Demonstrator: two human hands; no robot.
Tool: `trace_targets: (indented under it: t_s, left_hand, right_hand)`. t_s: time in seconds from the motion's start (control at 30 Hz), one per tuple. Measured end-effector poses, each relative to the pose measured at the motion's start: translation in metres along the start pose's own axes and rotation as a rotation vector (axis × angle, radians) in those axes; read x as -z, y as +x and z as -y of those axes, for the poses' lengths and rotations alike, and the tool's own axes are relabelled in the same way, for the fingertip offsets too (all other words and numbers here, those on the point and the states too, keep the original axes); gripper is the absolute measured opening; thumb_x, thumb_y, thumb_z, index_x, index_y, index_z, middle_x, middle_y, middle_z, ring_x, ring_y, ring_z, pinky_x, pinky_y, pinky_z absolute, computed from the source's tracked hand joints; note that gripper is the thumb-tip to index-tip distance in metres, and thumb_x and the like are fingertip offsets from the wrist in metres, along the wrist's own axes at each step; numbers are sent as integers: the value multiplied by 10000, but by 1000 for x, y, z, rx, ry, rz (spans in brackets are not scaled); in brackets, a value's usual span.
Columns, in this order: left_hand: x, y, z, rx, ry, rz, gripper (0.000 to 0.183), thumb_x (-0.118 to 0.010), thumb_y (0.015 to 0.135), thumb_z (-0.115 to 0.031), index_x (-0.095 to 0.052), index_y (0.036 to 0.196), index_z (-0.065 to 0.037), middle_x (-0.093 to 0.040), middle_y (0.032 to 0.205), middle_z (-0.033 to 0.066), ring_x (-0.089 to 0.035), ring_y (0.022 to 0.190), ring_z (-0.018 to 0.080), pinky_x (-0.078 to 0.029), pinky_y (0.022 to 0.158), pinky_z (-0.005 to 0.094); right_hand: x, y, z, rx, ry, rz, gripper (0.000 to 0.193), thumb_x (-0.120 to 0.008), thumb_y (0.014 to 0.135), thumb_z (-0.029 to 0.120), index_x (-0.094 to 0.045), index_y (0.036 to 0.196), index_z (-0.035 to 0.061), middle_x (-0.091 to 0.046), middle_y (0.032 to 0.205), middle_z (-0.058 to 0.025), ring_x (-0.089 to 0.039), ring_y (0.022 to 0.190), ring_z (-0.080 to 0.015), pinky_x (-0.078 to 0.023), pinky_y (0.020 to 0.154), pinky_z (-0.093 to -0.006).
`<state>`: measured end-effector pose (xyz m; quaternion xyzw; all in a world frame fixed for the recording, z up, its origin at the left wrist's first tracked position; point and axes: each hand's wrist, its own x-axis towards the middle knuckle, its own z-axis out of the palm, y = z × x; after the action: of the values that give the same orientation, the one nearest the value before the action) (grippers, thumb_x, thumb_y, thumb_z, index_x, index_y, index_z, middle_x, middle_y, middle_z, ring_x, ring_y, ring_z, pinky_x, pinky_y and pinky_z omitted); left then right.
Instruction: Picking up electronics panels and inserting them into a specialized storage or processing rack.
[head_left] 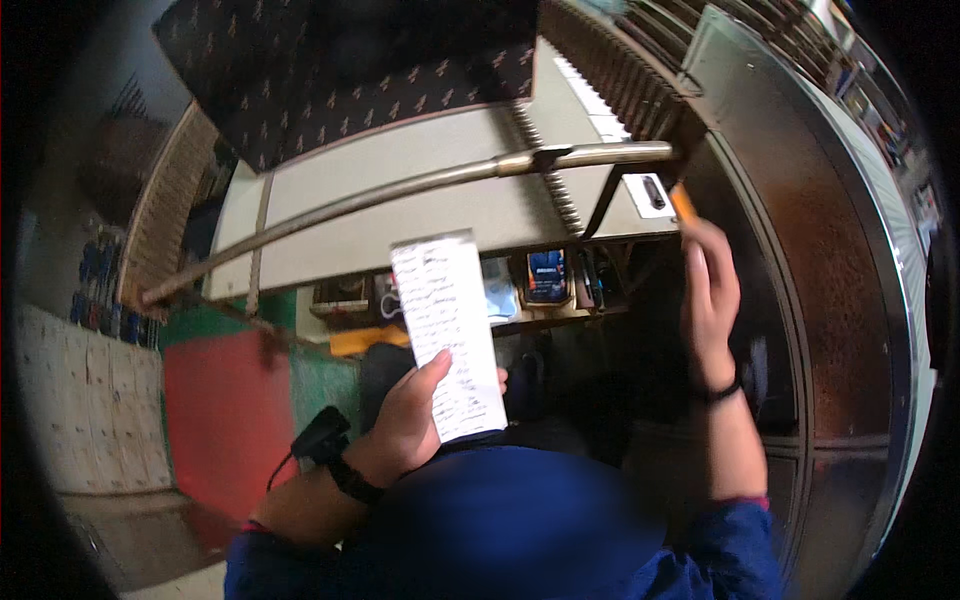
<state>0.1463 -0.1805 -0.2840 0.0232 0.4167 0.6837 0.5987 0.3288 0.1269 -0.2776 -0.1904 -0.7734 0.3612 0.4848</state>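
Observation:
Long and narrow, a white sheet of paper [445,310] with rows of dark handwriting is gripped by my left hand [410,415], thumb across its face and fingers behind. A dark strap with a small black device sits on that wrist. Out to the right, my right hand [712,285] is raised with its fingers around the lower end of a small orange piece [683,203], whose kind I cannot make out. Just left of the orange piece is a white plate with a dark oval [652,192], at the bench end.
A metal bar [390,195] crosses above a pale bench top [340,235]. Dark patterned fabric [380,70] covers its far side. A shelf below holds a dark blue packet [546,275] and an orange item [365,341]. At right stands a brown metal cabinet [850,330].

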Motion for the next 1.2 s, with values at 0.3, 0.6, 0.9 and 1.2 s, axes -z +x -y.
trace_targets:
  t_s: [0.3,0.6,0.9,1.2]
  left_hand:
    - [-22,41,15,53,-67,149,503,-370,1094,-344,-436,1435,20,-615,1294,225,-623,1190,316,-523,1010,459]
    - [-25,40,37,-139,98,147,496,-444,1079,-321,-393,1457,-4,-598,1319,162,-650,1096,269,-571,885,426]
    - [2,-29,-51,-861,1165,205,301,-559,967,-210,-621,1152,19,-713,1070,180,-687,1005,309,-524,959,439]
    - [-72,-15,-177,-1507,1964,-10,374,-640,899,-248,-646,1186,-8,-678,1038,199,-660,956,362,-503,911,435]
  right_hand:
    - [-29,-153,68,-772,590,380,326,-534,1050,174,-558,1316,-13,-691,1177,-115,-634,1079,-163,-490,950,-312]
    - [-59,-158,75,-848,689,369,196,-578,1044,140,-629,1127,-29,-707,945,-56,-651,868,-115,-520,813,-267]
    - [42,-198,-38,-729,-121,160,175,-616,967,87,-681,1093,-16,-721,848,-133,-706,800,-193,-551,737,-336]
    - [44,-122,-102,-572,-681,112,291,-565,983,221,-677,1192,52,-702,1043,-242,-668,984,-445,-533,825,-520]
